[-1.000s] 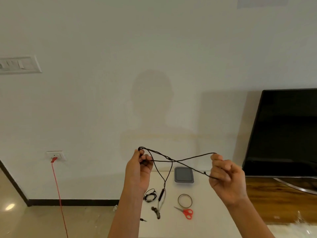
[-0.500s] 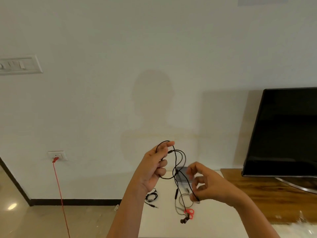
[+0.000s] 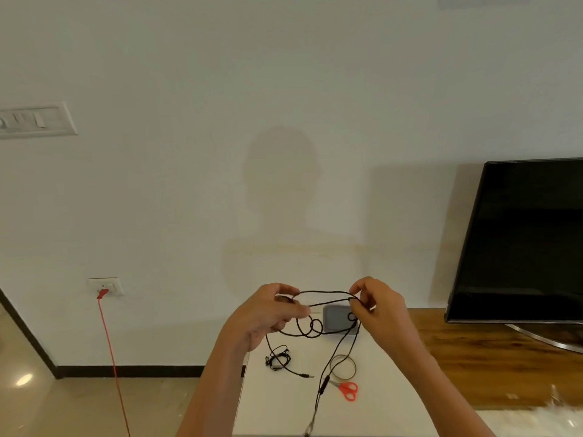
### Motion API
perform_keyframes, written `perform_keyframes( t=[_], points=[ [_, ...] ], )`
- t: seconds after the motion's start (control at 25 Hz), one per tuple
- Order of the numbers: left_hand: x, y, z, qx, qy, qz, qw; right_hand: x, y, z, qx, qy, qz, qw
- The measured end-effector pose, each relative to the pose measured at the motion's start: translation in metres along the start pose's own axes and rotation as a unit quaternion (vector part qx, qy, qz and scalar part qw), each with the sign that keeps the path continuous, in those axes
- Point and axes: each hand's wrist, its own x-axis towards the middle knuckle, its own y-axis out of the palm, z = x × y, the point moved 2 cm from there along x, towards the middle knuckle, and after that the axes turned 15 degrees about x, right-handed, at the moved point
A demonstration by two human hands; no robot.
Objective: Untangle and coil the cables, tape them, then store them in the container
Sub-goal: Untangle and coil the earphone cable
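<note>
white bench (image 3: 284, 405) by wall | black cable (image 3: 325, 293) held above it, tail hanging down | left hand (image 3: 268, 313) pinches its loops, right hand (image 3: 378, 307) pinches the far end | hands pulled apart since last look, new loop drawn | coiling likely midway, grey container (image 3: 337, 318) not yet used

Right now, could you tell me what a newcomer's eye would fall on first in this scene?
First come the two hands held up mid-frame, the left hand and right hand pinching a looped black cable stretched between them. Below, on the white table, lie red scissors, a tape ring and a small cable bundle. A dark television fills the right edge.
</note>
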Motion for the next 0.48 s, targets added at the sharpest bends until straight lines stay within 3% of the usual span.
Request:
perform_keyframes(
  t=[0.08, 0.16, 0.24, 0.32, 0.4, 0.44, 0.48],
  points=[
    [0.001, -0.002, 0.007, 0.150, -0.038, -0.008, 0.988, 0.000, -0.002, -0.005, -0.131, -0.069, 0.001, 0.989],
    [0.003, 0.000, 0.010, 0.282, -0.039, -0.027, 0.958, 0.001, 0.003, -0.016, -0.214, -0.113, 0.051, 0.969],
    [0.002, -0.002, 0.008, 0.341, -0.019, -0.066, 0.938, 0.001, 0.001, -0.021, -0.239, -0.141, 0.095, 0.956],
    [0.004, -0.008, 0.010, 0.357, 0.042, -0.182, 0.915, 0.003, -0.008, -0.023, -0.239, -0.164, 0.137, 0.947],
    [0.005, -0.010, 0.014, 0.260, 0.121, -0.347, 0.893, 0.007, -0.014, -0.026, -0.265, -0.205, 0.177, 0.925],
    [0.009, -0.010, 0.017, 0.141, 0.137, -0.386, 0.901, 0.008, -0.016, -0.026, -0.235, -0.192, 0.190, 0.934],
    [0.012, -0.009, 0.018, -0.024, 0.125, -0.369, 0.921, 0.008, -0.016, -0.023, -0.174, -0.159, 0.193, 0.952]
  ],
)
